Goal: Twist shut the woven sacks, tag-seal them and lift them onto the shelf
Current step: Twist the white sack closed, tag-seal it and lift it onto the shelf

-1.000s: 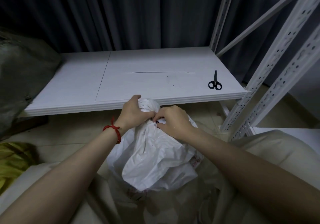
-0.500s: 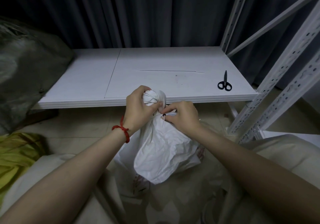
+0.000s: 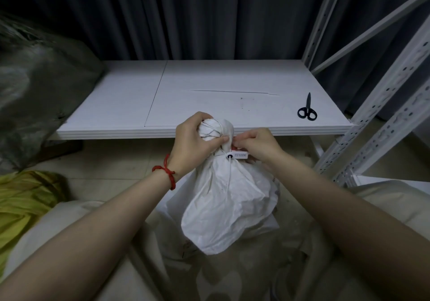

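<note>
Count of sacks: one white sack (image 3: 228,207) is standing in front of the person; one bulky grey-green sack (image 3: 35,96) is lying well off to the left of the left hand, leaning over the shelf's left end.
Count of seals: one white tag seal (image 3: 238,155) is sitting on the white sack's neck, just under both hands, its thin tail hanging down the front of the sack.
Count of scissors: one black pair of scissors (image 3: 307,111) is lying on the shelf, beyond and to the right of the right hand, well apart from it.
Left hand (image 3: 193,142): it is wrapping its fingers round the bunched, twisted top of the white sack, thumb pressing across the front; a red cord bracelet (image 3: 166,171) is circling the wrist.
Right hand (image 3: 258,145): its fingers are curling in narrow, thumb and forefinger pinching the sack's neck just above the tag seal; whether the seal's strap is lying inside the pinch cannot be told.
White sack's place: it is hanging below both hands, its knotted top rising level with the shelf's front edge.
Shelf (image 3: 209,79): one white board is stretching away just beyond the hands.
Yellow cloth (image 3: 21,198): one heap is lying on the floor, below and left of the left hand.
</note>
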